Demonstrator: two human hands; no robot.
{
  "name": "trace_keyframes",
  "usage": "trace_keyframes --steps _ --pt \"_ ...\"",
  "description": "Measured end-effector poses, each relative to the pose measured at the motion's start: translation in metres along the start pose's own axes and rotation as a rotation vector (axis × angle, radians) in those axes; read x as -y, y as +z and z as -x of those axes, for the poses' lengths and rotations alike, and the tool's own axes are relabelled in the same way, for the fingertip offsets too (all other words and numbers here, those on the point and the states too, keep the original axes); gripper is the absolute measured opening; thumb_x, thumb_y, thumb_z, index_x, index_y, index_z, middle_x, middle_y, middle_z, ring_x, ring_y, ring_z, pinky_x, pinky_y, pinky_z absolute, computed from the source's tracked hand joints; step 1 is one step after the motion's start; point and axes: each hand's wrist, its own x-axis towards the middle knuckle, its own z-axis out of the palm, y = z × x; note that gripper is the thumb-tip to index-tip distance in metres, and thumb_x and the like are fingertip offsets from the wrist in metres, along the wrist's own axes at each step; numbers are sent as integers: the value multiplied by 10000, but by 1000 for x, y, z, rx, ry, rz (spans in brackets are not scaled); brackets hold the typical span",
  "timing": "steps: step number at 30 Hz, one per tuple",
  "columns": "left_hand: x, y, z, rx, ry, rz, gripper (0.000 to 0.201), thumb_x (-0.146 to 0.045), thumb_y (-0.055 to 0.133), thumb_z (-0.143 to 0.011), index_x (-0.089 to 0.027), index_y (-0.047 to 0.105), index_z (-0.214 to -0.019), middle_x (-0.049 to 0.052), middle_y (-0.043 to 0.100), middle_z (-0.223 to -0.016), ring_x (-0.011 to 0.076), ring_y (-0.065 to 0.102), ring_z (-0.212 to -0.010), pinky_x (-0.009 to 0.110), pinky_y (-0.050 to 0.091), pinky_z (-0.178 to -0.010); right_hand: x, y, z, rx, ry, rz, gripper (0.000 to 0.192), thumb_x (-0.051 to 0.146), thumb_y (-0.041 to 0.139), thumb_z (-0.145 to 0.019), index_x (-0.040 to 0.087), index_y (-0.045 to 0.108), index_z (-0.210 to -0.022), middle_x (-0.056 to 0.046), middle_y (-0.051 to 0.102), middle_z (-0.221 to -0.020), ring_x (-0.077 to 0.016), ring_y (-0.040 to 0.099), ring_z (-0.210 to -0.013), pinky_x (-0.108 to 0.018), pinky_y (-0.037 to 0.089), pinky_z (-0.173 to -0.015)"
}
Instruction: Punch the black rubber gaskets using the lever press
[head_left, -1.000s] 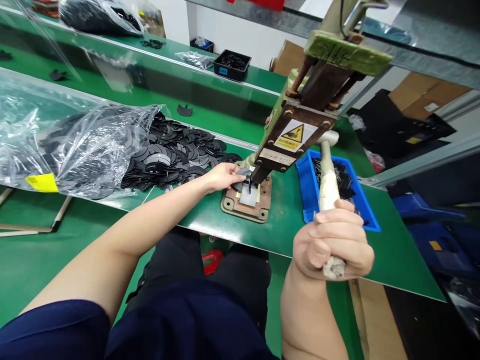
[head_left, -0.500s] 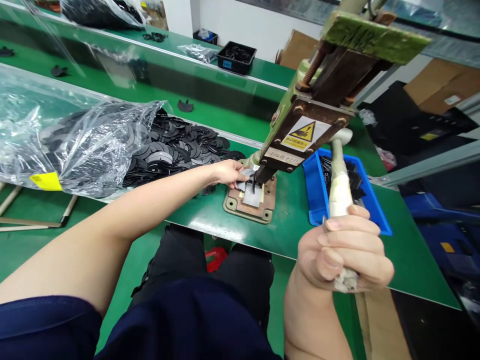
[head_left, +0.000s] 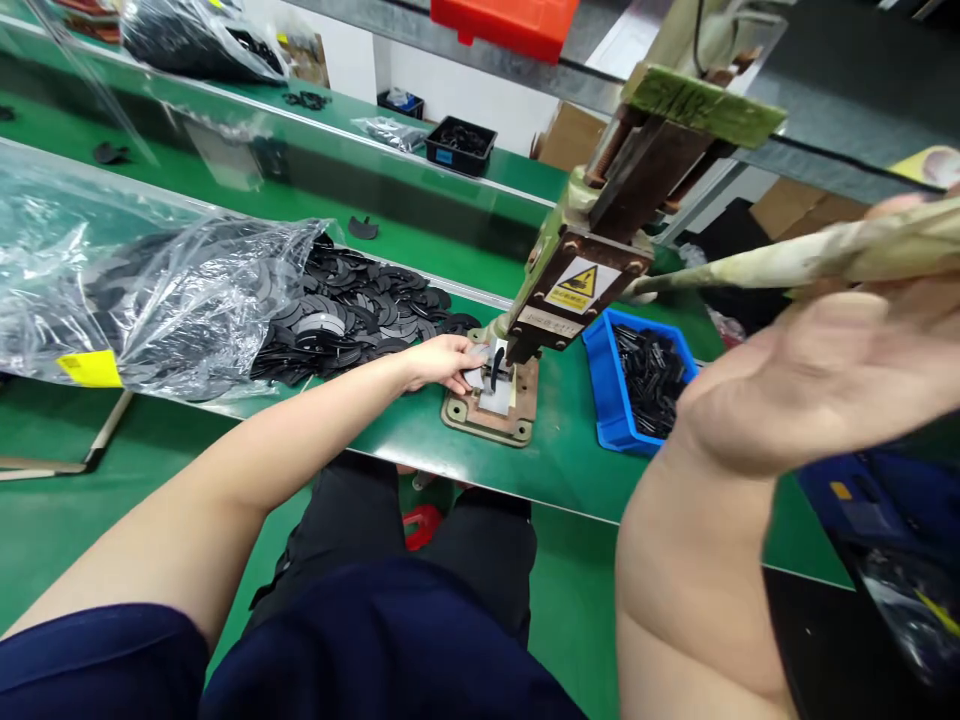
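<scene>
My left hand pinches a flat grey curved plastic piece at the base plate of a green hand press. A small dark curved part stands on the plate beside my fingertips, under the press ram. My right hand is raised at the right, closed around the press lever, which is wrapped in pale tape. Motion blurs this hand, and the lever partly hides its fingers.
Black curved pieces lie heaped left of the press, spilling from a clear plastic bag. On the right, a blue bin holds black parts. Across the green bench stands a black tray. An orange-red container sits above.
My right hand has swung the lever up and to the right, away from the blue bin. My left hand keeps the grey piece at the base plate. The view has shifted slightly.
</scene>
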Motion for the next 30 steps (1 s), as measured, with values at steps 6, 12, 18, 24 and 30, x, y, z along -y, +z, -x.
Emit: trace_keyframes --steps 6,12,18,24,30 --pt "3 -4 67 88 173 34 452 -493 884 -858 -172 567 -845 12 711 -665 136 709 -537 220 602 -526 -33 1 115 251 200 49 351 281 813 -874 213 709 -1203 -58 745 -1072 -185 758 -984 -356 653 -897" --pt "10 12 100 151 193 16 471 -548 886 -829 -172 606 -877 19 726 -703 143 708 -535 237 604 -517 -26 18 207 509 535 -77 236 380 782 -913 237 727 -1093 -48 773 -1021 -179 762 -884 -330 663 -806" --pt "19 19 106 145 170 28 459 -534 890 -829 -177 601 -839 10 702 -641 150 709 -526 235 600 -520 -25 25 221 448 575 -94 196 403 741 -942 224 702 -1014 -33 750 -954 -172 725 -849 -330 635 -794" --pt "23 27 110 165 125 69 468 -535 909 -801 -170 620 -848 18 720 -655 147 700 -508 228 583 -512 -12 26 236 404 570 -94 169 383 708 -961 232 679 -1031 -39 744 -1009 -181 724 -905 -351 617 -837" --pt "20 28 105 214 94 64 509 -575 912 -783 -180 595 -829 12 696 -624 133 681 -497 224 574 -519 -8 23 233 417 529 -47 143 373 658 -993 240 650 -1044 -31 728 -1012 -180 719 -906 -365 611 -852"
